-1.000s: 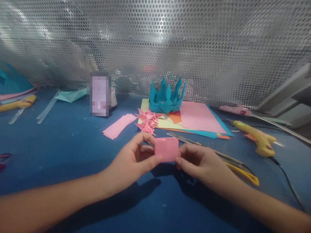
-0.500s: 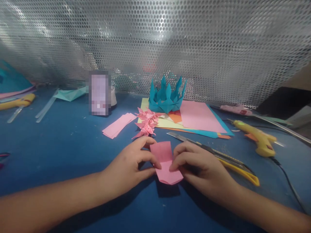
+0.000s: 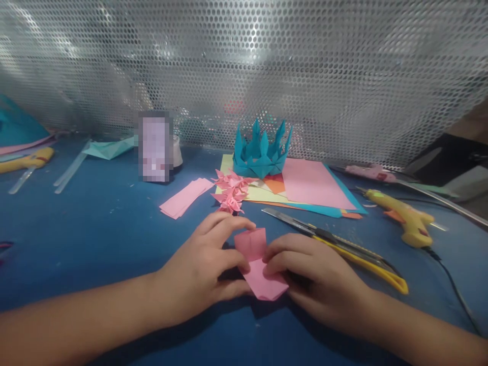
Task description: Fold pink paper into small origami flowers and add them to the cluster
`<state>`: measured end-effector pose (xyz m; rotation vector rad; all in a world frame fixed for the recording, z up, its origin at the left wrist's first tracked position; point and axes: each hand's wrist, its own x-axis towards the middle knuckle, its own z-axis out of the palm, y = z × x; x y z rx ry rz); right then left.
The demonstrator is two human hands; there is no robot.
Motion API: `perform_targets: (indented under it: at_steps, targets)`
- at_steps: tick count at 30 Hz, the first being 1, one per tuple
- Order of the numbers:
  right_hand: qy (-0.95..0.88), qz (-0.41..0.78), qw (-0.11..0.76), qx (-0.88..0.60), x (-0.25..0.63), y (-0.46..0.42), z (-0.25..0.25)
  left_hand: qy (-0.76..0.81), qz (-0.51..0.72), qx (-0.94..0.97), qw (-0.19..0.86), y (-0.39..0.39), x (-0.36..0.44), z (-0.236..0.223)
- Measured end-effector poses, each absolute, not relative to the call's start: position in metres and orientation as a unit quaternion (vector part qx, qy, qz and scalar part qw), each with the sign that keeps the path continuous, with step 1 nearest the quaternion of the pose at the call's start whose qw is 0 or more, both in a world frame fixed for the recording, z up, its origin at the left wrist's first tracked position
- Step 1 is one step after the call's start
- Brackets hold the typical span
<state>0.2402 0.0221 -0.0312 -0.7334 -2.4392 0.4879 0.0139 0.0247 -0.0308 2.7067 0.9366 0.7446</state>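
A small folded piece of pink paper [image 3: 265, 282] is held between both hands, its upper part creased and tilted up from the lower part. My left hand [image 3: 211, 259] grips its left edge, one finger reaching over toward the top edge. On the other side, my right hand [image 3: 318, 277] pinches the right edge, fingertips pressed near the crease. Just beyond the fingers lie several folded pink paper pieces [image 3: 232, 190] in a cluster. A pile of pink paper strips [image 3: 186, 197] is to their left.
A blue paper crown [image 3: 260, 157] stands on coloured sheets [image 3: 316, 185]. An uncovered yellow utility knife [image 3: 343, 249] lies beyond my right hand, and a corded yellow glue gun [image 3: 404, 216] farther right. A blurred phone [image 3: 155, 147] stands at the back, before a perforated metal panel [image 3: 213, 61].
The pink paper has come slightly closer to me, and its upper part looks shorter. My left index finger has stretched toward its top edge.
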Motion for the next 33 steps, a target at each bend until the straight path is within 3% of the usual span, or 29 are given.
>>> perform_targets:
  at_steps: [11, 18, 28, 33]
  targets:
    - [-0.941, 0.145, 0.202, -0.23, 0.246, 0.022, -0.035, 0.267, 0.257, 0.929, -0.01, 0.023, 0.011, -0.033]
    - [-0.935, 0.164, 0.207, -0.238, 0.243, 0.02, -0.023, 0.198, 0.142, 0.963, 0.113, 0.026, 0.014, -0.029]
    - [-0.917, 0.226, 0.177, -0.277, 0.245, 0.023, -0.021, 0.257, 0.19, 0.929, 0.187, 0.025, 0.017, -0.027]
    - [-0.893, 0.255, 0.211, -0.304, 0.242, 0.026, -0.028, 0.291, 0.17, 0.918, 0.208, 0.027, 0.02, -0.027]
